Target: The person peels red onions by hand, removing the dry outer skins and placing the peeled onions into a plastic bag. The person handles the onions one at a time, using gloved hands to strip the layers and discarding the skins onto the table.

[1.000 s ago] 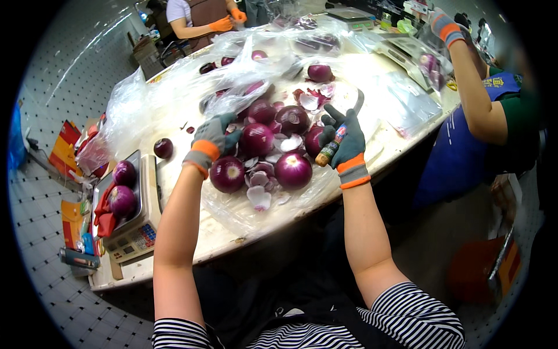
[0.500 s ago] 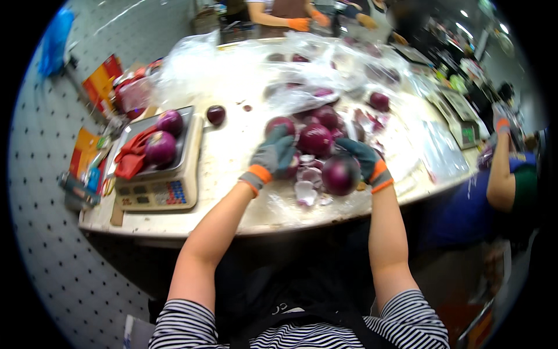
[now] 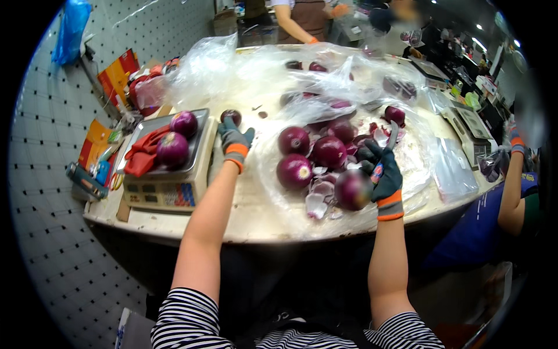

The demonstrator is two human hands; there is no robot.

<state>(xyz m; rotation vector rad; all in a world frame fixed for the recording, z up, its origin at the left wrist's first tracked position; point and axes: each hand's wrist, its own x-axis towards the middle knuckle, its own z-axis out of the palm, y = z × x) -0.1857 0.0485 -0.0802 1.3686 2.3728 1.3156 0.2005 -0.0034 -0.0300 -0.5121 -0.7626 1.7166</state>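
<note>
My left hand (image 3: 235,142), in a grey-green glove with an orange cuff, reaches to a lone red onion (image 3: 231,117) beside the scale. Its fingers are spread at the onion's near side; a firm hold does not show. In my right hand (image 3: 386,177), gloved alike, is a small knife (image 3: 394,135), its curved blade pointing up and away. Close by that hand lies a red onion (image 3: 353,190), partly blurred. Several more red onions (image 3: 329,151) sit in a heap to its left, with pale and purple peelings (image 3: 317,205) among them on clear plastic.
At left a scale (image 3: 157,190) carries two onions and a red cloth (image 3: 145,152). Clear plastic bags (image 3: 200,70) cover the far side. Flat bags (image 3: 455,168) and another scale (image 3: 472,131) lie at right. Other people stand across the table and at right.
My left hand has moved from the onion heap leftward to the lone onion. My right hand has drawn slightly right, and the knife in it now shows plainly. The whole view has shifted a little.
</note>
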